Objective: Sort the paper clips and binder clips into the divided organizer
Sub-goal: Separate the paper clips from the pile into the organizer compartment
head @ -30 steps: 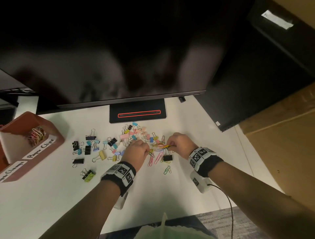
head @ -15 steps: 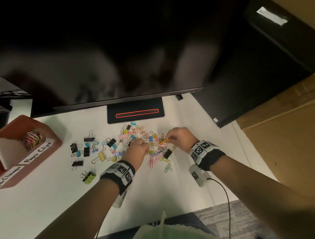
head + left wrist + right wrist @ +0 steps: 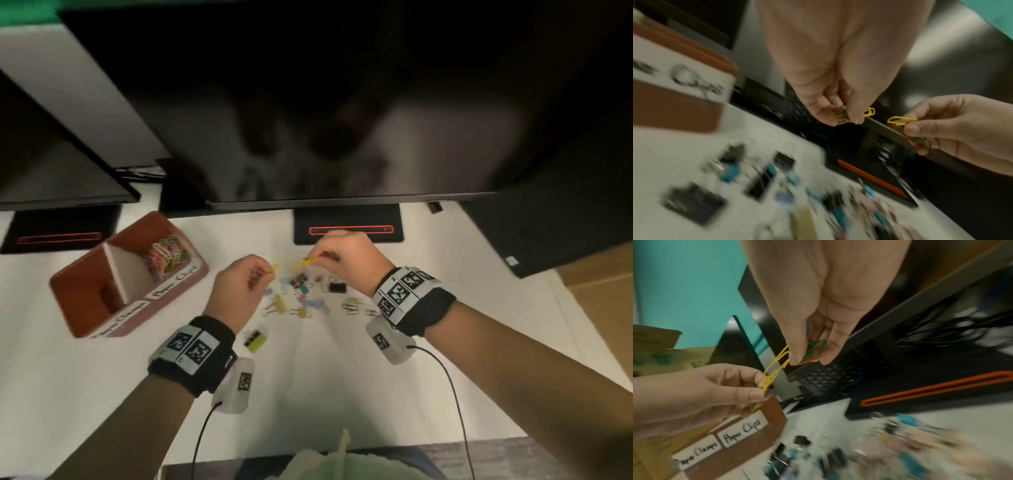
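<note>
Both hands hover above the scattered clip pile [image 3: 301, 294] on the white table. My left hand [image 3: 263, 270] pinches a small bunch of yellow and green paper clips [image 3: 869, 112] between thumb and fingers. My right hand [image 3: 322, 257] pinches a yellow paper clip [image 3: 779, 360] and a green one [image 3: 817, 348]. The two bunches' ends come close together; a small gap shows in the head view. The brown divided organizer [image 3: 85, 308] sits to the left. Its far compartment, labelled "Paper Clips", holds coloured paper clips [image 3: 166, 255]. The near compartment, labelled "Paper Clamps", looks bare.
A big dark monitor [image 3: 342, 102] overhangs the table's back, its black stand base [image 3: 346, 229] right behind my hands. A second monitor [image 3: 51, 164] stands at the far left. A yellow-green binder clip [image 3: 255, 339] lies near my left wrist. Cables trail from both wristbands toward me.
Both hands have lifted off the clip pile with paper clips pinched in them and now hold them in the air. The head view has swung left, bringing the organizer closer.
</note>
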Available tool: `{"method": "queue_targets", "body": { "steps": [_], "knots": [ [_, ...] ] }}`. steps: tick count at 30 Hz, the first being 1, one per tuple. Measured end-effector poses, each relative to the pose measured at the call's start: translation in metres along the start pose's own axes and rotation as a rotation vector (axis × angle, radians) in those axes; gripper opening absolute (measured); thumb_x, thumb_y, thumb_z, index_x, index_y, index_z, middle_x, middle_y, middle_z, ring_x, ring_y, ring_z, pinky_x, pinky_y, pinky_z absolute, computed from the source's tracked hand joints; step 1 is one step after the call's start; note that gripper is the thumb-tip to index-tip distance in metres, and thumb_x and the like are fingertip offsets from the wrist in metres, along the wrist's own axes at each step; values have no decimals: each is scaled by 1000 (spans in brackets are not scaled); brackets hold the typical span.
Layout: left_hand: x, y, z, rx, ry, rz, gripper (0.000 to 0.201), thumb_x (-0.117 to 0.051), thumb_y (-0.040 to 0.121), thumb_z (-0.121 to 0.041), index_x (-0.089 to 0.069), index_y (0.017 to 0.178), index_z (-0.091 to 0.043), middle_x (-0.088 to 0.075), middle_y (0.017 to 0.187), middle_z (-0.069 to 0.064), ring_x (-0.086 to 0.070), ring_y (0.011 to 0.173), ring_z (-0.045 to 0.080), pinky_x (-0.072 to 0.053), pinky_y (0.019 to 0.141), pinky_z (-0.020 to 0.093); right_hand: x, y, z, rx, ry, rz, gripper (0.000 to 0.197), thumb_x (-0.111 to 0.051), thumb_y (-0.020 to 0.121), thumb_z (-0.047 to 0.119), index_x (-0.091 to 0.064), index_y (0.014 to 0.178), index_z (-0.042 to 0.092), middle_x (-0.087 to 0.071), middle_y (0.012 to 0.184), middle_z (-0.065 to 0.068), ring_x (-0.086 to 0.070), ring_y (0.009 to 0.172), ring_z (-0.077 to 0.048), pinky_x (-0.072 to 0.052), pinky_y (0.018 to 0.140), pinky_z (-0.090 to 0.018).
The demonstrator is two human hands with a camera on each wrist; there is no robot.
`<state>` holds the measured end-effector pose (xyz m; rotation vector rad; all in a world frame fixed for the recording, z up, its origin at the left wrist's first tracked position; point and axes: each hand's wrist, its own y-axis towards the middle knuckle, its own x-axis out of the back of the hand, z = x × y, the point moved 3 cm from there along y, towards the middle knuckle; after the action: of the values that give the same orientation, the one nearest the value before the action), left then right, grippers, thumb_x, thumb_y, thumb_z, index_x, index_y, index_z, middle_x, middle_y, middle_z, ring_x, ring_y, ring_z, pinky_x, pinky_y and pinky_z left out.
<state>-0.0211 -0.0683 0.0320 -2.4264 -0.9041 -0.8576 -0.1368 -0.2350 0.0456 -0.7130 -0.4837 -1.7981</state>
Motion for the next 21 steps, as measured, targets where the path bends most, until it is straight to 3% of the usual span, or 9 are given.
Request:
{"method": "queue_targets", "body": {
  "steps": [2, 5, 8, 11, 13, 15, 17, 19, 21],
  "knots": [
    [46, 5, 25, 49, 43, -115, 15, -66, 82, -11, -57, 77, -22, -58, 65, -8, -53, 62, 0, -42, 63, 4, -23, 32, 34, 60, 20, -7, 10, -68, 83, 16, -73, 91, 13, -68, 86, -6, -62, 76, -16, -51, 78, -27],
    [102, 9, 59, 168, -2, -170, 15, -68, 80, -12, -56, 75, -19, -57, 64, -5, -56, 64, 11, -52, 75, 18, -61, 80, 83, 110, 31, -5, 10, -66, 83, 15, -73, 90, 13, -66, 84, -7, -56, 74, -14, -46, 76, -26],
    [139, 14, 88, 277, 117, -226, 12, -70, 80, -19, -61, 84, -13, -62, 74, -1, -62, 76, 18, -49, 77, 23, -104, 124, 119, 86, 36, 35, 11, -65, 84, 15, -72, 91, 14, -67, 88, -7, -58, 80, -17, -48, 78, -29],
    [154, 19, 109, 370, 53, -195, 17, -69, 80, -22, -65, 92, -12, -69, 91, 2, -65, 90, 19, -51, 90, 33, -141, 154, 141, -4, -7, 132, 22, -65, 85, 20, -68, 105, 13, -68, 102, -9, -62, 96, -23, -50, 88, -36],
    [156, 21, 113, 384, 51, -147, 24, -65, 84, -20, -64, 105, -9, -69, 105, 7, -64, 100, 23, -49, 95, 39, -154, 161, 145, -80, -11, 206, 41, -65, 85, 26, -57, 123, 13, -65, 115, -10, -60, 107, -24, -48, 94, -34],
    [157, 21, 109, 365, 89, -133, 31, -59, 88, -15, -58, 119, -10, -64, 117, 7, -60, 108, 23, -47, 98, 38, -156, 157, 143, -110, 78, 218, 53, -65, 85, 29, -46, 133, 16, -62, 121, -10, -60, 109, -23, -49, 96, -34],
    [153, 21, 102, 301, 87, -140, 37, -58, 88, -14, -53, 125, -17, -58, 123, 4, -57, 111, 19, -47, 99, 37, -148, 144, 137, -76, 149, 188, 51, -63, 86, 28, -44, 133, 20, -61, 121, -9, -62, 106, -21, -51, 92, -31],
    [140, 21, 86, 216, 77, -136, 35, -58, 88, -14, -54, 122, -19, -56, 118, 0, -58, 105, 15, -49, 94, 34, -132, 124, 123, -22, 135, 142, 42, -60, 88, 27, -48, 128, 23, -58, 122, -4, -60, 103, -16, -51, 87, -27],
    [112, 18, 63, 118, 32, -58, 27, -61, 86, -15, -58, 113, -17, -58, 106, -3, -60, 92, 12, -50, 82, 25, -110, 96, 101, 15, 93, 81, 34, -57, 90, 26, -53, 123, 23, -56, 120, 1, -58, 99, -12, -49, 84, -23]
  ]
}}
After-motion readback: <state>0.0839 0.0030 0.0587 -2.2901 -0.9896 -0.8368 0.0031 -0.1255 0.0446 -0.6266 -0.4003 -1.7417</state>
